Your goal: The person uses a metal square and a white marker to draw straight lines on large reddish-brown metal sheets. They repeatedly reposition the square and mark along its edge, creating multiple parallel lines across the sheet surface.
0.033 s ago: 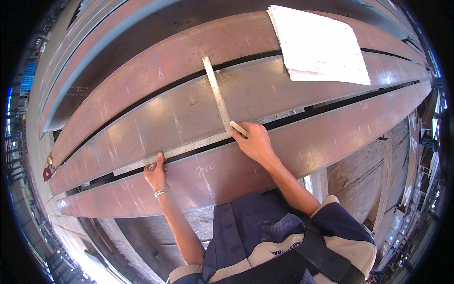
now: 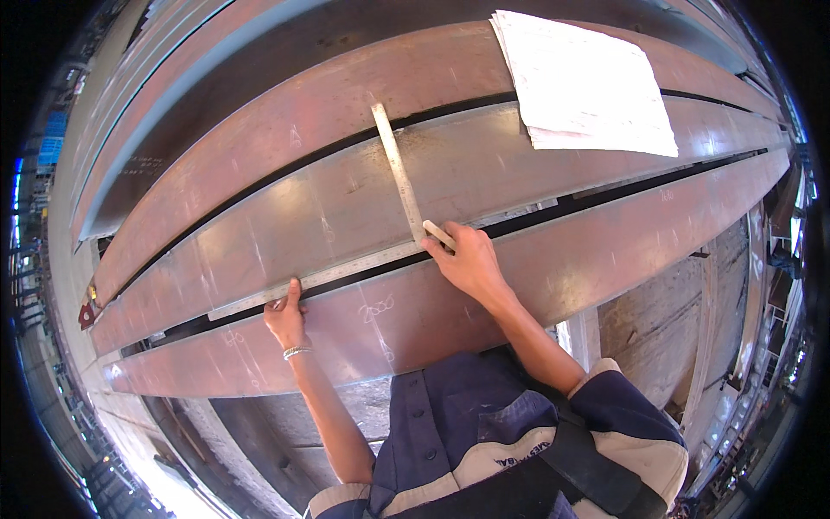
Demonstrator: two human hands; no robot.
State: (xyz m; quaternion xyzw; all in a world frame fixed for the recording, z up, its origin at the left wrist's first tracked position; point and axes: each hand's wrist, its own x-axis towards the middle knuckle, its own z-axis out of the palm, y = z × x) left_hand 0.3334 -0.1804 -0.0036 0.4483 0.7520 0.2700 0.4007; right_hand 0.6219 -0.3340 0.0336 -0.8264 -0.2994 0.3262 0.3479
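Note:
An L-shaped steel framing square (image 2: 354,261) lies on the middle steel bar (image 2: 277,216). Its long leg follows the bar's near edge; the short one points away across the face. My left hand (image 2: 288,318) pinches the long leg, thumb on top and fingers curled below the edge, partly hidden. At the square's corner my right hand (image 2: 467,264) is closed round a pale flat stick of marking chalk (image 2: 439,234), its fingertips touching the corner. Chalk lines and marks show on the middle bar and on the near bar (image 2: 519,268).
White paper sheets (image 2: 588,82) lie across the far bar (image 2: 432,65) and middle bar. Dark gaps separate the bars. A red tape measure (image 2: 87,316) sits at the left end. More steel pieces (image 2: 147,177) are stacked at the far left; boards (image 2: 657,329) lie below on the right.

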